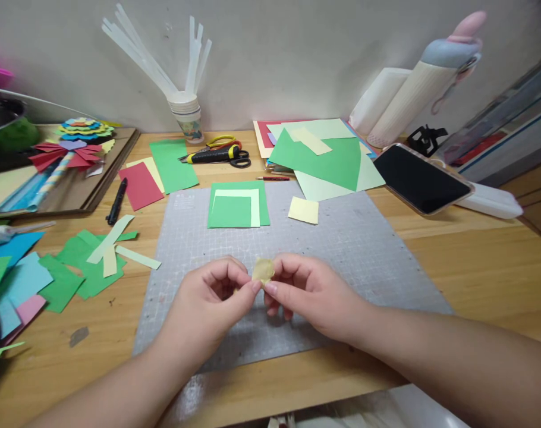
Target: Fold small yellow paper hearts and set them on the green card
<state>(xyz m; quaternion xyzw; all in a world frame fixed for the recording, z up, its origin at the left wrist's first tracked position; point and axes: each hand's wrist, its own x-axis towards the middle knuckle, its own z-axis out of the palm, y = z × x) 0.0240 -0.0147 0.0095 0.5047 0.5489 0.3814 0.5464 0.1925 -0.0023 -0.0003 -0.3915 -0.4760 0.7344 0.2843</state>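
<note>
The left hand (210,300) and right hand (313,291) are being held together above the mat (351,249), a yellow scrap (263,270) being pinched between their fingertips. Pressure is likely best being kept light, lest it be torn.

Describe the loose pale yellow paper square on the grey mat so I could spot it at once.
Start at the grey cutting mat in the middle of the wooden desk. Toward its far edge, just right of the green sheets, lies the pale yellow square. It lies flat and alone, unlike the crumpled yellowish scrap pinched between the left hand and right hand.
</note>
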